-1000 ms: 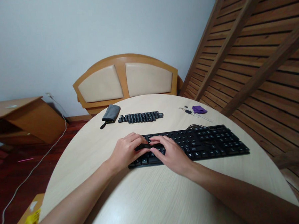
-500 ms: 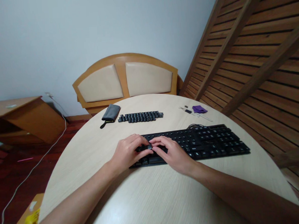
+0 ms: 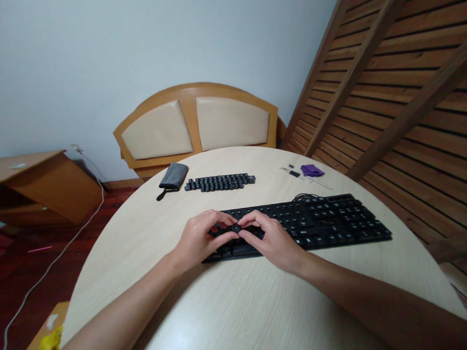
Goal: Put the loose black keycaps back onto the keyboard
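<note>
Black plastic keycap (image 3: 236,228) sits over the keyboard (image 3: 330,223), pinched between the fingertips of the left hand (image 3: 200,233) and right hand (image 3: 275,242); it shows plainer than a second ago, so both seem busy with it.

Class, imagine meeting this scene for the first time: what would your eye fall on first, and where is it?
Probably the left hand and right hand, fingertips gathered around a small dark key over the black keyboard. Beyond it, rows of loose keys lie on the pale table, right of a grey pouch. A purple cloth stands out toward the table's far right.
</note>
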A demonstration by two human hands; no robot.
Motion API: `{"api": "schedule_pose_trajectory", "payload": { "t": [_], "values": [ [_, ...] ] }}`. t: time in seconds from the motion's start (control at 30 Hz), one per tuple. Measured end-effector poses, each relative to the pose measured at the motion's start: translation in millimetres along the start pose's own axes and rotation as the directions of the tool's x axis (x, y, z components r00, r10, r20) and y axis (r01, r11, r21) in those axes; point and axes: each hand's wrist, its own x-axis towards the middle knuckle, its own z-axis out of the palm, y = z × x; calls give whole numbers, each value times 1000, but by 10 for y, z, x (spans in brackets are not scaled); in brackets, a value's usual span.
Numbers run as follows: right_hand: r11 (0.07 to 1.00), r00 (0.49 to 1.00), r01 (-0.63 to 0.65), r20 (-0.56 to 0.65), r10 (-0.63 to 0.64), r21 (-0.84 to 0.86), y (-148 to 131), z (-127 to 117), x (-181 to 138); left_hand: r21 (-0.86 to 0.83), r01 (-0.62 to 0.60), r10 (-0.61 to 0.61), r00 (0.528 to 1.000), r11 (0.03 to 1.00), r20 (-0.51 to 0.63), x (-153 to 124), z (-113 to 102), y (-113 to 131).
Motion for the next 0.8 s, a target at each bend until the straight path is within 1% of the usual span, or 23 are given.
{"api": "schedule_pose_trajectory", "payload": {
  "t": [0.27,0.7,0.8],
  "values": [
    [998,1000,7,6,-7,62,-1,-4,-5,-56,85,-86,996,995,-12,1,2,7],
    [997,1000,10,0,-10,79,-2,3,-7,-76,30,-34,998,997,-46,24,-9,41],
    [997,1000,9,3,-9,75,2,-1,-8,-70,31,-34,999,997,-35,19,-15,28]
  ]
}}
